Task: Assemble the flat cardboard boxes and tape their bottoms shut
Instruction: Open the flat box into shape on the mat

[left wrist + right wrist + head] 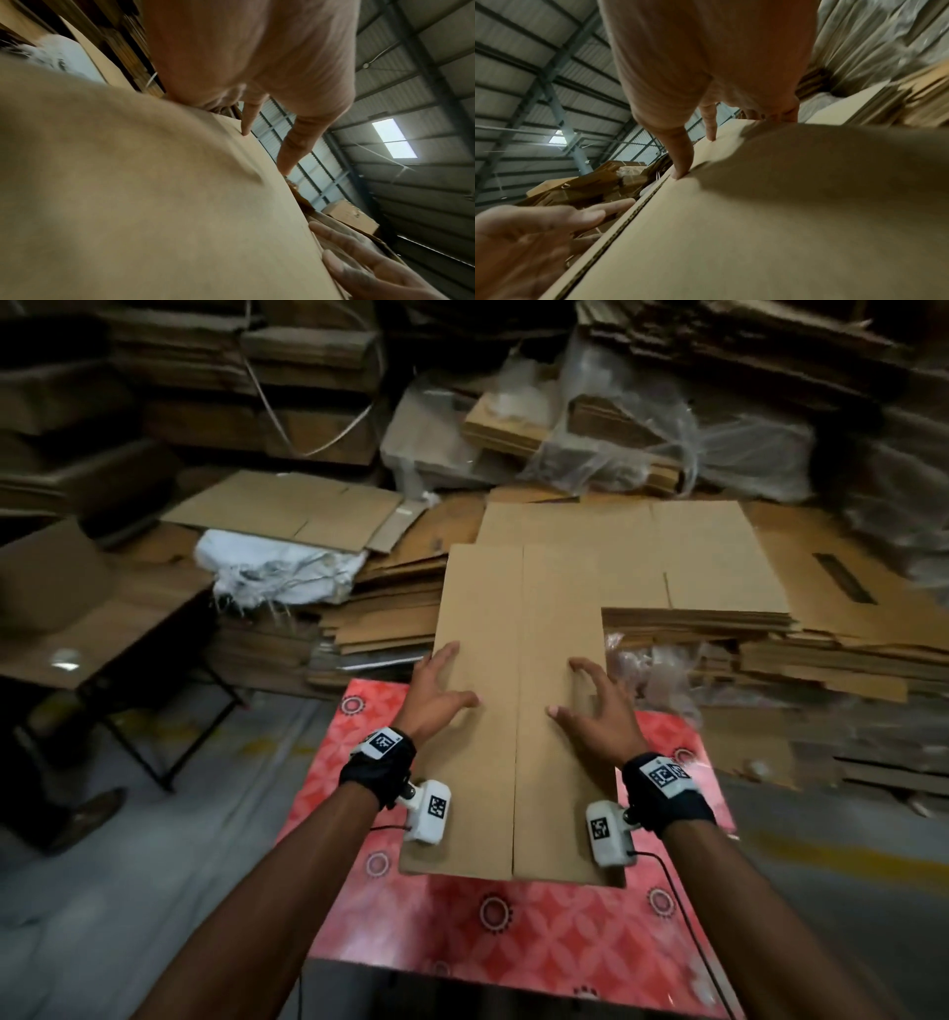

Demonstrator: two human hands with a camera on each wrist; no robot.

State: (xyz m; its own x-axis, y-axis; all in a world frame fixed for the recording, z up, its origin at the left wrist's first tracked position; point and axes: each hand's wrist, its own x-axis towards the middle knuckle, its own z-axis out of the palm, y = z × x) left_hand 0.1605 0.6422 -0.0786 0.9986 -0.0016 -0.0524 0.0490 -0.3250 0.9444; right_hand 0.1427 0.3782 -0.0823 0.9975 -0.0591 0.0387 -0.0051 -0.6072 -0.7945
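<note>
A flat, folded cardboard box [518,618] lies lengthwise with its near end on the red patterned table [462,932] and its far end over the cardboard stacks. My left hand [436,690] rests on the box's left side, thumb on top and fingers stretched along the edge. My right hand [595,711] sits on the right side with fingers spread and tips on the board. In the left wrist view, the left hand [257,60] touches the box [128,182] with thumb and fingertip. In the right wrist view, the right hand [706,60] presses its thumb on the box [782,223].
Stacks of flat cardboard [719,557] rise just beyond the table. A white sack [277,567] lies on a pile at the left. Plastic-wrapped bundles [642,439] fill the back. A folding table [77,618] stands at the far left, with a person's shoe [87,819] beneath it.
</note>
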